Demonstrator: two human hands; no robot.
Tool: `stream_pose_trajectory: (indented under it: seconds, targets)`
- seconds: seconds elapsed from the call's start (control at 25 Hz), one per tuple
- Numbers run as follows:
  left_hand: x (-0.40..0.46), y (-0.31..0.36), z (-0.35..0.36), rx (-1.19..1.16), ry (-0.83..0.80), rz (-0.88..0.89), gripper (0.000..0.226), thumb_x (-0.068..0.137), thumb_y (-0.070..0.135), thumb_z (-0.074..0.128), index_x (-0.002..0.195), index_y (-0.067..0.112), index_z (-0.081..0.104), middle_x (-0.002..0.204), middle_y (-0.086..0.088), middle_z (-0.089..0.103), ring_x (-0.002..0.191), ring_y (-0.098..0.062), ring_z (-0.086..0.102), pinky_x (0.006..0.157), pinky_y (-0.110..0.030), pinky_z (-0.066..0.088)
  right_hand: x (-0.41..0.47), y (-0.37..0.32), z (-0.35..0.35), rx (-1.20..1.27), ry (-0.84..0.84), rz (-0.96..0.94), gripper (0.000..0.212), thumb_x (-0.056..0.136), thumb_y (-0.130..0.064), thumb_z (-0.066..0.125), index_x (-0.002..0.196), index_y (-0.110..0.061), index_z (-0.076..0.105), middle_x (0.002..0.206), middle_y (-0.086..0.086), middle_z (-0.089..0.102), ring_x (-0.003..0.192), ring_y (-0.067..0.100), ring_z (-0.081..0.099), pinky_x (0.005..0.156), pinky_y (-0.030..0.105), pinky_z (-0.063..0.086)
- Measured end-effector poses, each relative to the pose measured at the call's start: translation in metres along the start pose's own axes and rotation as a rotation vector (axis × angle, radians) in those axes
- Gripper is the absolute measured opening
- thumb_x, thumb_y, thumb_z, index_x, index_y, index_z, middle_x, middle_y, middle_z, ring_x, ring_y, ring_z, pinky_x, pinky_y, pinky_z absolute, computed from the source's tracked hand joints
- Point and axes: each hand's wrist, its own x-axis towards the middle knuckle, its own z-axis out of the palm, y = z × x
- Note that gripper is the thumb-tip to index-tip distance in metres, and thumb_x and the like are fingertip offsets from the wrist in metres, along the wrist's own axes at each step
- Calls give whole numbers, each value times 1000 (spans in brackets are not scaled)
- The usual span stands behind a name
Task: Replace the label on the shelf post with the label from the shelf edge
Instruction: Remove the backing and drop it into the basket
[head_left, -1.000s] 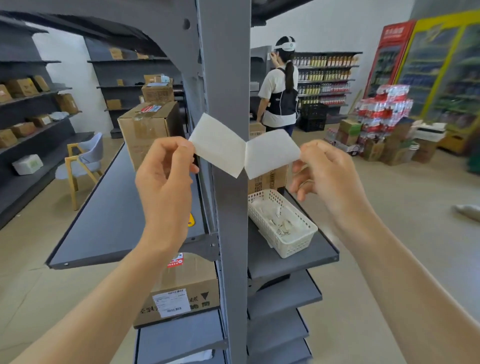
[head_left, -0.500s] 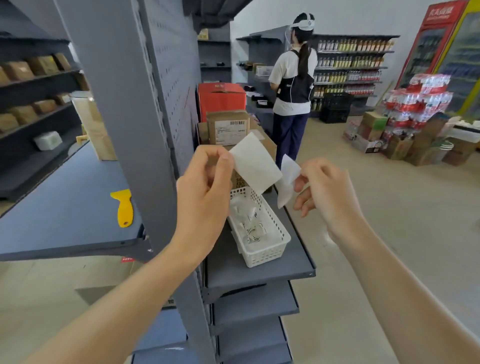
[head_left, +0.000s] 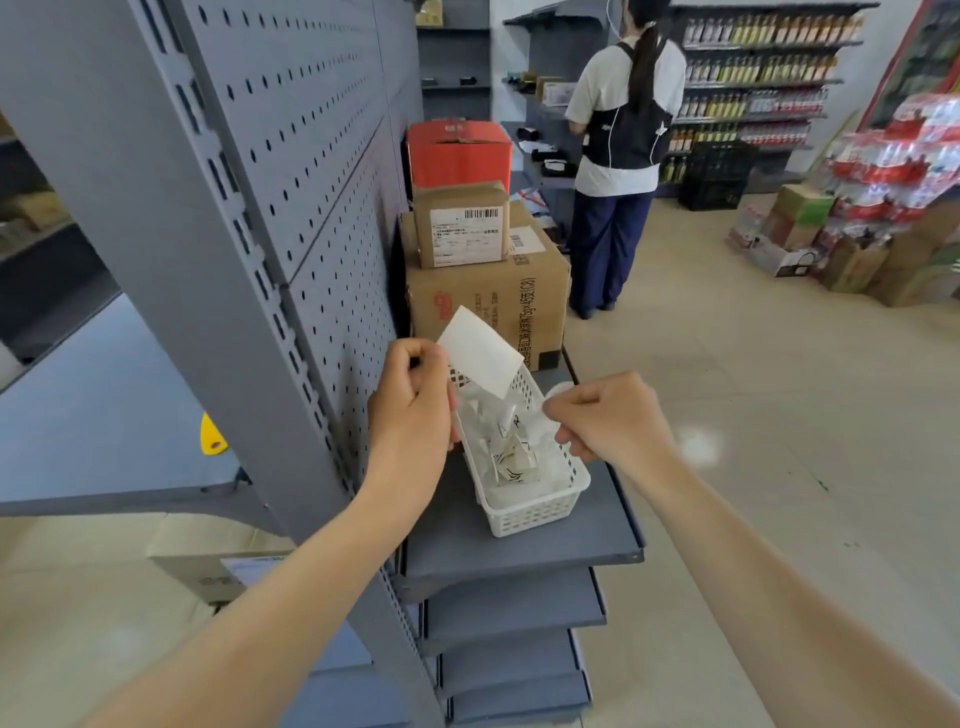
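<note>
My left hand pinches a blank white label by its lower corner, holding it tilted above a white plastic basket. My right hand is curled around a smaller white piece of paper, only partly visible behind the fingers, over the basket's right rim. The grey slotted shelf post rises at the left of my hands; no label shows on its visible face. The basket sits on a grey shelf and holds several crumpled white scraps with black marks.
Stacked cardboard boxes and a red box stand behind the basket against the pegboard panel. A yellow scraper lies on the left shelf. A person stands in the aisle beyond. Boxed goods are piled at the far right.
My view swung round the post to its right side. Both hands moved down over the basket, and the two white pieces, joined before, are now apart, one in each hand.
</note>
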Motion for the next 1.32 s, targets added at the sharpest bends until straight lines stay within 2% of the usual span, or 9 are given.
stream_pose_trajectory:
  seconds: [0.48, 0.6, 0.68, 0.8, 0.88, 1.0, 1.12, 1.24, 1.32]
  targets:
    - [4, -3, -16, 9, -47, -20, 16, 105, 35, 41, 94, 34, 53, 56, 14, 52, 45, -11, 45, 48, -28, 42, 9, -22, 15, -147, 11, -69, 22, 71, -36, 90, 66, -19, 76, 57, -1, 74, 42, 14, 63, 55, 32, 62]
    - [2, -1, -19, -6, -58, -25, 16, 105, 35, 42, 93, 35, 52, 57, 12, 52, 48, -13, 46, 48, -30, 41, 4, -30, 15, -150, 39, -80, 27, 70, -39, 90, 73, -20, 72, 59, -2, 74, 43, 16, 66, 57, 34, 63]
    - [1, 0, -19, -21, -57, -31, 17, 105, 35, 42, 91, 36, 52, 61, 9, 52, 48, -14, 46, 47, -30, 41, -1, -34, 13, -106, 68, -122, 19, 77, -38, 85, 83, -24, 74, 58, -2, 75, 42, 14, 66, 60, 36, 65]
    - [0, 7, -20, -28, -72, -22, 19, 105, 34, 42, 89, 37, 52, 63, 6, 53, 49, -16, 46, 45, -30, 40, -12, -49, 4, 10, 108, -260, 10, 91, -31, 70, 98, -32, 77, 64, -9, 76, 44, 1, 62, 63, 33, 60]
    - [-2, 15, -23, -77, -114, -2, 17, 106, 30, 43, 93, 33, 53, 64, 4, 54, 49, -17, 46, 42, -27, 40, -23, -66, -6, 125, 39, -299, 15, 95, -31, 65, 94, -34, 80, 73, -15, 76, 55, -3, 62, 60, 22, 49]
    - [-10, 34, -31, -159, -234, 97, 11, 106, 28, 45, 102, 25, 55, 59, 5, 52, 43, -12, 44, 40, -23, 39, -41, -92, -25, 221, -96, -272, 33, 99, -41, 61, 75, -30, 82, 70, -17, 71, 66, 4, 55, 62, 23, 43]
    - [-20, 56, -42, -218, -357, 232, 10, 103, 27, 48, 109, 21, 53, 54, 8, 51, 39, -10, 44, 39, -23, 37, -57, -107, -41, 262, -242, -308, 33, 95, -48, 62, 80, -27, 83, 76, -7, 72, 75, 12, 59, 72, 32, 44]
    - [-27, 76, -54, -273, -441, 287, 22, 95, 34, 53, 113, 21, 52, 51, 9, 50, 36, -11, 42, 37, -22, 36, -74, -117, -47, 279, -506, -364, 42, 87, -53, 62, 97, -20, 84, 96, 13, 75, 96, 25, 61, 93, 55, 47]
    - [-29, 86, -64, -271, -479, 300, 28, 89, 39, 55, 112, 23, 53, 49, 8, 49, 35, -11, 41, 36, -24, 35, -82, -123, -49, 274, -583, -412, 43, 89, -54, 63, 98, -17, 83, 96, 8, 75, 98, 24, 63, 100, 61, 46]
